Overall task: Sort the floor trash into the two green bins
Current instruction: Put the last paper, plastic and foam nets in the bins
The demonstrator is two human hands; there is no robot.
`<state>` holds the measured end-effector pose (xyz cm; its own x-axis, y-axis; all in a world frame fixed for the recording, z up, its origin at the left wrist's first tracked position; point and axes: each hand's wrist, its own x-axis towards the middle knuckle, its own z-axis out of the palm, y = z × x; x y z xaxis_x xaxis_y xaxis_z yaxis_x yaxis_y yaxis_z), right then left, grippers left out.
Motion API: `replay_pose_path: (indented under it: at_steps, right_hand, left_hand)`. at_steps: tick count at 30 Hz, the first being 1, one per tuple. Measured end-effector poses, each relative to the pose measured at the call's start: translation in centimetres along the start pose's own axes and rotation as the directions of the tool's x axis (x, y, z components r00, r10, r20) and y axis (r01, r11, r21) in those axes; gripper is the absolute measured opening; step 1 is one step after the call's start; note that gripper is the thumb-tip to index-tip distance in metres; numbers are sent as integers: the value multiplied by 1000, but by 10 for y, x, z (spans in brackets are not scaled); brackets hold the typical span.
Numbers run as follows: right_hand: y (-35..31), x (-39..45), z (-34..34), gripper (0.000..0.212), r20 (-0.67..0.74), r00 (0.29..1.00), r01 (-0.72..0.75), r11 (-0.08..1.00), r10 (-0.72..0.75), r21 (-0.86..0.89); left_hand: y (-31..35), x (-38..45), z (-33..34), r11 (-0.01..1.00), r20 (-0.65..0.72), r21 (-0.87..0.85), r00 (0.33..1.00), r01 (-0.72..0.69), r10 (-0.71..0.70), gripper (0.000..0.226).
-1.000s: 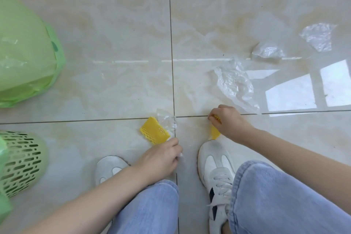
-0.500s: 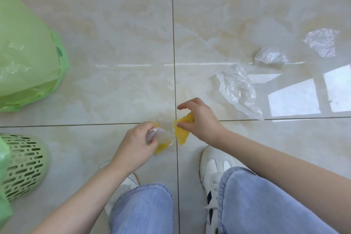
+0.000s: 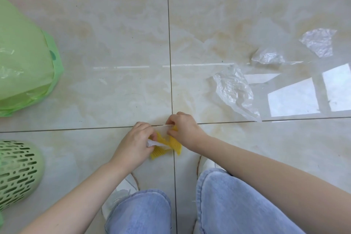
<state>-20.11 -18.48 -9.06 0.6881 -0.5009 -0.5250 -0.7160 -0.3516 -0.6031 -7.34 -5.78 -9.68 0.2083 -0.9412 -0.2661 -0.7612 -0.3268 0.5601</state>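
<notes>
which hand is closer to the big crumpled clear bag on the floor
Right. The right hand sits just left of and below the clear bag, not touching it. The left hand is farther left, beyond the right hand.

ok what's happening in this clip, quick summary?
A person crouches over a tiled floor, sorting trash. Both hands meet in front of the knees: the left hand and right hand grip yellow foam-net pieces bunched with a scrap of clear plastic. Three clear plastic scraps lie on the floor to the right: a large one and two smaller ones. A bag-lined green bin and a perforated green bin stand at left.
</notes>
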Motion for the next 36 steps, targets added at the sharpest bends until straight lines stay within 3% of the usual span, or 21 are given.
replay_pose_path:
  at_steps: [4, 8, 11, 16, 19, 27, 32, 36]
  right_hand:
    - [9, -4, -14, 14, -93, 995, -15, 998, 21, 58]
    - [17, -12, -39, 14, -174, 983, -33, 990, 57, 137]
    - [24, -19, -58, 10, -237, 967, -44, 982, 87, 181]
    - [38, -28, -80, 27, -319, 931, -80, 954, 176, 290]
    - [46, -30, -91, 23, -369, 907, -66, 934, 203, 351]
    - [74, -33, -119, 32, -489, 833, -68, 926, 258, 372]
    - [107, -41, -151, 32, -525, 787, -125, 918, 323, 377]
    - [138, -39, -182, 35, -550, 740, -161, 896, 387, 414]
  left_hand:
    - [8, 6, -6, 966, -92, -217, 982, 139, -162, 21]
    - [20, 18, -11, 901, -99, -345, 944, 265, -315, 16]
    - [29, 28, -14, 879, -89, -390, 938, 276, -334, 15]
    - [43, 43, -17, 848, -29, -440, 939, 295, -342, 42]
    - [51, 51, -18, 842, -24, -445, 935, 306, -353, 45]
    - [76, 72, -24, 889, -69, -405, 962, 215, -264, 9]
    - [104, 96, -26, 939, 2, -317, 990, 135, -142, 6]
    - [132, 129, -36, 988, 77, -150, 996, -21, 33, 6]
